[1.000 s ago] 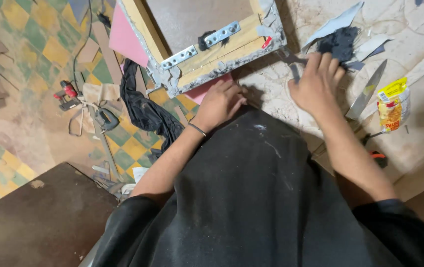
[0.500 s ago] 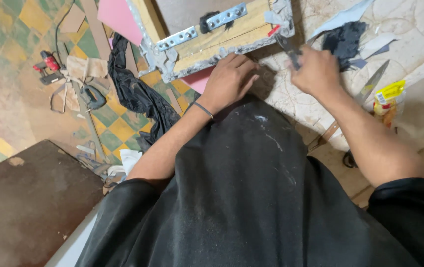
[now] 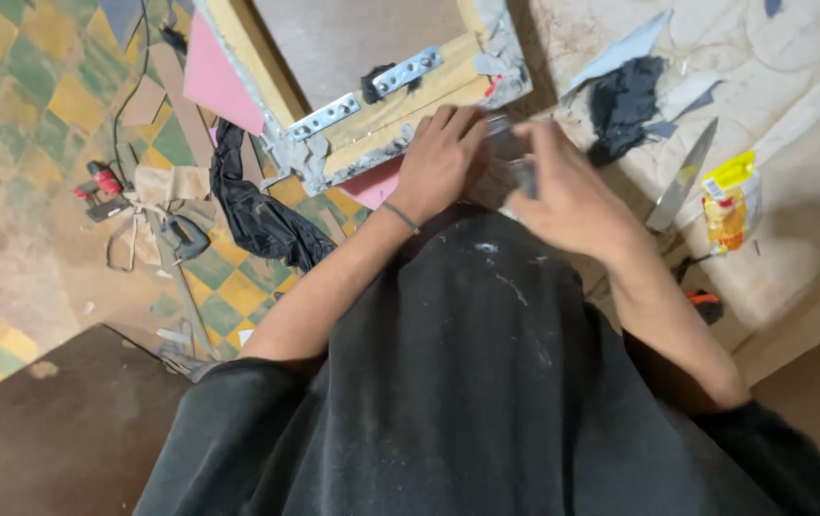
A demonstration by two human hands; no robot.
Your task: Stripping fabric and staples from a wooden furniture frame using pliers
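The left hand (image 3: pixel 443 162) lies flat on the wooden frame (image 3: pixel 400 105) at its near edge, while the right hand (image 3: pixel 563 196), just beside that edge, grips a small metal tool (image 3: pixel 515 158) angled toward the frame.

Wooden frame (image 3: pixel 400 100) under left hand (image 3: pixel 442 162): pale raw wood, rough grey filler on edge. Metal plates (image 3: pixel 367 88) on it: shiny, perforated. Tool (image 3: pixel 515 153) in right hand (image 3: pixel 568 196): metal, blurred. Beyond right hand: dark matt cloth (image 3: pixel 623 100), glossy yellow plastic packet (image 3: pixel 727 198). Table (image 3: pixel 792 86): rough, dusty.
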